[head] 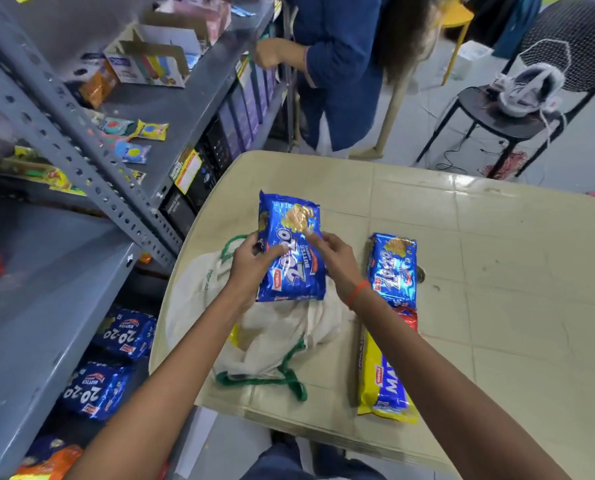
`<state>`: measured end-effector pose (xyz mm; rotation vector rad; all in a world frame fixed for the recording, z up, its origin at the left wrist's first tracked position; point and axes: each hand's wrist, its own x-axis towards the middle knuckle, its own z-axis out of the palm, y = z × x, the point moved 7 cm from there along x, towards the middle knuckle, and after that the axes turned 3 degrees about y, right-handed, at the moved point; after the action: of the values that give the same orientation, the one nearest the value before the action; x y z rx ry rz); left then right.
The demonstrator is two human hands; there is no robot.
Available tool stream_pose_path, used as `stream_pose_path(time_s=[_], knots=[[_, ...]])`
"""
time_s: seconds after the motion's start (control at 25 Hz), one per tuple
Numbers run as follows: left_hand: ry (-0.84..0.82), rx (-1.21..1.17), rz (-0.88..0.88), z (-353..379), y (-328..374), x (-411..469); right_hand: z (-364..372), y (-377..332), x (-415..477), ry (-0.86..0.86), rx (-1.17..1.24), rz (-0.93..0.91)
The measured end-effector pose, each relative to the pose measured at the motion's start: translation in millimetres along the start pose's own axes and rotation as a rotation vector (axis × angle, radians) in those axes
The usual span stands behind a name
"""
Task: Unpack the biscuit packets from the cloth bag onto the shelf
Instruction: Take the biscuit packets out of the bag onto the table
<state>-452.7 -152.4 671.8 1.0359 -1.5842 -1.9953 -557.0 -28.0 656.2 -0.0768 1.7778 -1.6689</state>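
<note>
A blue 20-20 butter biscuit packet [290,251] is held above the cream cloth bag [271,327]. My left hand [252,263] grips its left edge, and my right hand [334,259] holds its right side with the fingers on its face. The bag, with green handles, lies slumped on the beige table [496,271] and shows a bit of yellow inside. A second blue 20-20 packet [393,268] lies on the table to the right. A yellow and blue packet [382,382] lies nearer me. The grey metal shelf [57,289] stands at the left.
Two blue 20-20 packets [116,358] lie on a lower shelf level. Small sachets and an open carton [150,64] sit on higher levels. Another person in blue [334,64] stands beyond the table at the shelf. A black chair [510,112] holds a pale item at the far right.
</note>
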Motion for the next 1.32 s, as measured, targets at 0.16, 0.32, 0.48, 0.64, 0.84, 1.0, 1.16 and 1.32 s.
stream_pose_path(time_s=[0.16, 0.32, 0.48, 0.64, 0.84, 1.0, 1.16, 1.32], knots=[[-0.060, 0.022, -0.063, 79.9, -20.6, -8.1, -75.4, 11.4, -18.0, 0.183, 0.099, -0.066], [-0.193, 0.388, 0.025, 179.9, -48.5, -23.8, -175.0, 25.5, -31.6, 0.502, 0.011, -0.107], [-0.418, 0.587, -0.021, 274.5, -87.3, -48.8, -259.1, 33.5, -35.4, 0.635, -0.132, -0.107], [-0.577, 0.423, -0.252, 325.3, -126.0, -52.4, -311.7, 39.2, -18.5, 0.642, -0.385, -0.026], [-0.610, 0.481, -0.380, 336.9, -160.2, -36.4, -316.8, 65.5, -2.4, 0.511, -0.502, 0.130], [-0.651, 0.435, -0.322, 315.1, -145.5, -40.3, -287.9, 51.8, -9.4, 0.586, -0.730, 0.073], [-0.295, 0.317, -0.130, 213.9, -105.1, -19.4, -194.5, 18.0, -4.0, 0.447, -0.653, -0.130], [0.076, 0.441, -0.048, 65.9, -79.0, -8.8, -80.7, 1.6, 4.5, 0.193, -0.632, -0.165]])
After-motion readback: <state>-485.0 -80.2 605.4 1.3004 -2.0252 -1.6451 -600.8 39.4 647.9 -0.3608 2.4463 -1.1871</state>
